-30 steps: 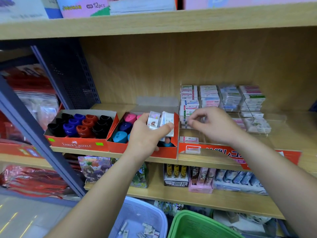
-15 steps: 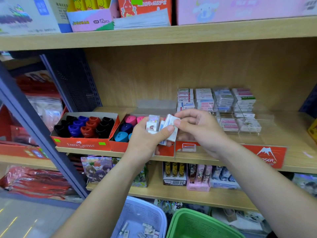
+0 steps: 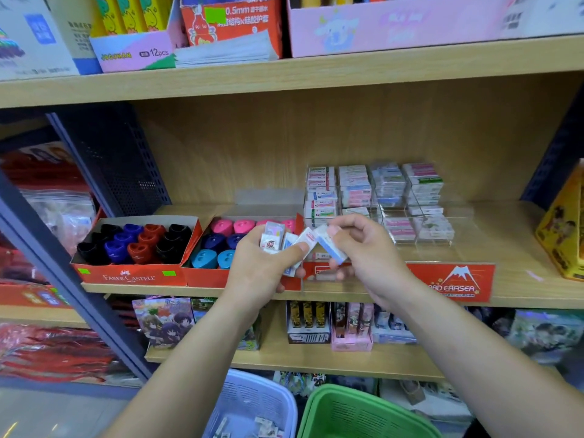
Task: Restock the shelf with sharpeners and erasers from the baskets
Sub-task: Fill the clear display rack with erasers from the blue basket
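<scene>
The left hand (image 3: 262,270) is curled around a small bunch of wrapped erasers (image 3: 274,240), its thumb pressed across the front of them, and holds them up in front of the middle shelf (image 3: 521,279). Just beside it, the right hand (image 3: 369,257) pinches a single white eraser with a blue sleeve (image 3: 331,248) between thumb and forefinger, the other fingers curled beneath. That eraser is tilted and its upper end touches or nearly touches the bunch; which cannot be told. Both hands hover before the right end of a red cardboard box (image 3: 205,278) that holds pink, navy and light blue sharpeners (image 3: 218,245). To its left, touching it, stands a red Faber-Castell box (image 3: 129,276) filled with black, blue and red sharpeners (image 3: 132,241). To the right, on the same shelf, a clear plastic display (image 3: 442,229) holds rows of stacked packaged erasers (image 3: 373,188), with a red label strip showing a snow-capped mountain (image 3: 455,281) along the shelf's front edge. Low in the view, below the forearms, a pale lavender basket (image 3: 252,396) with a few small packets in its bottom sits just beside a green basket (image 3: 344,409). The shelf above carries printed cartons, among them a pink one (image 3: 395,30).
</scene>
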